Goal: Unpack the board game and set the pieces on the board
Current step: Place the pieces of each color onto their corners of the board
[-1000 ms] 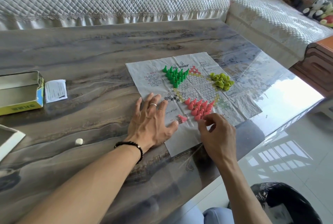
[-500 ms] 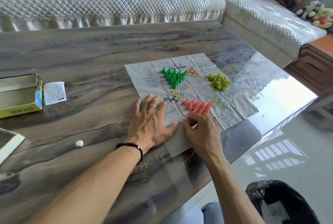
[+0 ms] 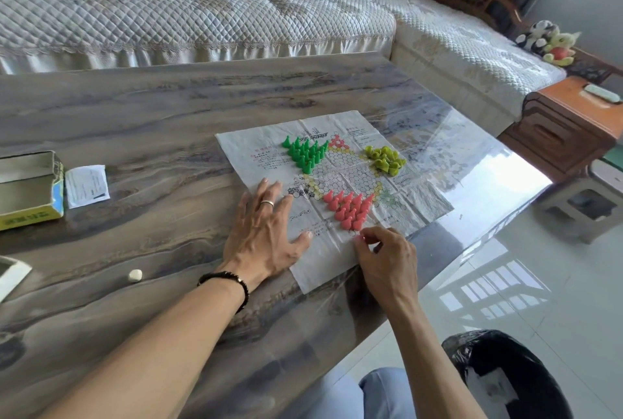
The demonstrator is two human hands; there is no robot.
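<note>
A white paper game board (image 3: 313,260) lies unfolded on the marbled table (image 3: 141,122). Green pieces (image 3: 305,153) stand in a triangle at its far left corner, yellow-green pieces (image 3: 386,159) lie heaped at its right, and red pieces (image 3: 349,208) stand in a triangle at its near side. My left hand (image 3: 266,233) presses flat on the board's left edge, fingers spread. My right hand (image 3: 384,257) pinches a red piece (image 3: 360,237) at the near tip of the red triangle.
The open yellow game box (image 3: 30,189) sits at the table's left edge beside a white leaflet (image 3: 87,185). A small white die (image 3: 135,275) lies near my left forearm. A black bin (image 3: 505,375) stands on the floor, with a sofa (image 3: 202,14) behind the table.
My right hand moved left, picked up the loose red piece lying near my left thumb, and carried it right to the tip of the red triangle. My left hand stayed flat.
</note>
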